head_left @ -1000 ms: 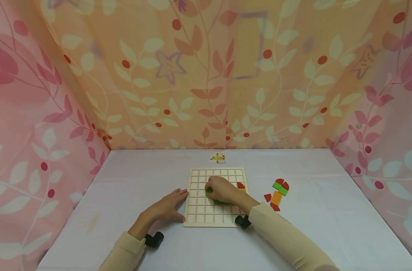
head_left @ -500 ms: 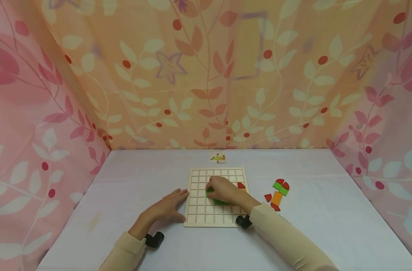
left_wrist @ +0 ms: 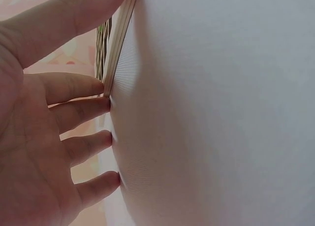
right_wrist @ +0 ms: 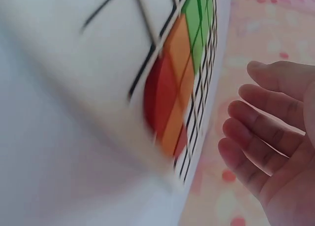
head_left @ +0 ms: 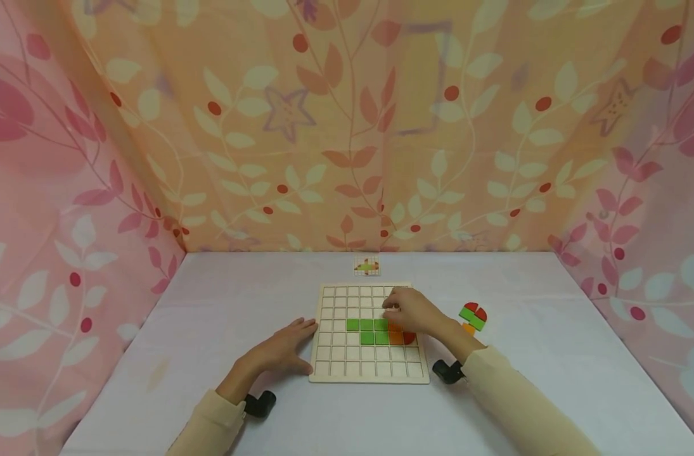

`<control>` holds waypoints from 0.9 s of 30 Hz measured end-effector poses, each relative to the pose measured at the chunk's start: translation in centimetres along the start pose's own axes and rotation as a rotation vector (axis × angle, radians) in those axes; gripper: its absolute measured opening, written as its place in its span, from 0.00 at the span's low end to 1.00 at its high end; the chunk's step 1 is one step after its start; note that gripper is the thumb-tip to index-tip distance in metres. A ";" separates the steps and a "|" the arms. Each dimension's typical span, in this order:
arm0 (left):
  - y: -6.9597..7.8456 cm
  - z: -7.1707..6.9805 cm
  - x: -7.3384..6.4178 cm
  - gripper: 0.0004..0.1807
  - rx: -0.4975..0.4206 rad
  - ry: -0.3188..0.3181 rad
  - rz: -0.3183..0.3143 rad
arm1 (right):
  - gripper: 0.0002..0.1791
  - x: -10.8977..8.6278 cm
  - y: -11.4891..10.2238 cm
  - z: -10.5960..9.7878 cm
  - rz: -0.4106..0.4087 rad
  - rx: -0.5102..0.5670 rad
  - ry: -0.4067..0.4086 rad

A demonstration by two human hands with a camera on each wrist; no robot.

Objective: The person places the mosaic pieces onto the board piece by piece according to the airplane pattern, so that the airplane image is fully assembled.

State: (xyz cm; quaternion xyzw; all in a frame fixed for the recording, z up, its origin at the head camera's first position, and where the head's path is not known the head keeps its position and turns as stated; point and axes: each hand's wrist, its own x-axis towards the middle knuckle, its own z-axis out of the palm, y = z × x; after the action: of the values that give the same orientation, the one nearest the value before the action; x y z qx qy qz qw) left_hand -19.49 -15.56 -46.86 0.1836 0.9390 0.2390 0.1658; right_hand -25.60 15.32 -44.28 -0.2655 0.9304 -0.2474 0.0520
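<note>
A pale wooden grid board [head_left: 332, 362] lies on the white table. Green squares [head_left: 374, 338] sit in its middle cells, joined on the right by orange pieces [head_left: 395, 338] and a rounded red piece [head_left: 409, 339]. My left hand [head_left: 284, 347] lies flat beside the board, thumb and fingertips at its left edge. In the left wrist view its fingers [left_wrist: 83, 115] are spread. Over the board's right side hovers my right hand [head_left: 419, 311]; the right wrist view shows its fingers [right_wrist: 256, 122] loosely bent with nothing between them. It partly covers the right-hand cells.
Right of the board lie loose red quarter pieces [head_left: 471, 306], green pieces [head_left: 469, 313] and an orange piece [head_left: 468, 329], partly behind the right forearm. A small pattern card [head_left: 366, 265] lies beyond the board. Patterned cloth walls [head_left: 347, 158] surround the table.
My right hand has left the green square at the middle left of the board and moved right, uncovering the row of green and orange pieces. The left hand stays put.
</note>
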 end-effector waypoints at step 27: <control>0.0 -0.1 -0.2 0.50 -0.016 0.001 0.000 | 0.12 -7.2 10.8 -3.7 0.312 -0.170 0.073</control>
State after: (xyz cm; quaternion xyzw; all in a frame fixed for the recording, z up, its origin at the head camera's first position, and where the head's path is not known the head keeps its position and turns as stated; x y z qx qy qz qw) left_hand -19.35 -15.63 -46.77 0.1822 0.9371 0.2468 0.1668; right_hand -25.34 28.65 -46.58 -0.1124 0.9791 -0.1662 0.0334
